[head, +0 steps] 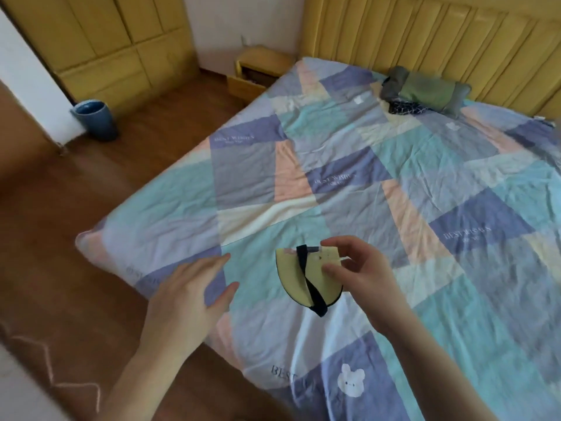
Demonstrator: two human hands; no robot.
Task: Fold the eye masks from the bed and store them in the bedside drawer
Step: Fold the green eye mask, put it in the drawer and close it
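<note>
1. The right hand (361, 268) pinches a pale yellow, half-round fabric eye mask (306, 278) with a dark elastic strap (309, 284), thumb and fingers closed on its right edge.
2. The mask appears folded in half and is held just above the patchwork quilt (379, 183) on the bed, near its foot corner.
3. The left hand (191, 290) is open and empty, fingers spread, over the quilt's edge, apart from the mask.
4. A yellow wooden bedside drawer (247, 85) stands pulled open at the bed's far corner, well apart from the mask.
5. A grey-green pillow (425, 89) lies near the yellow headboard (425, 34).
</note>
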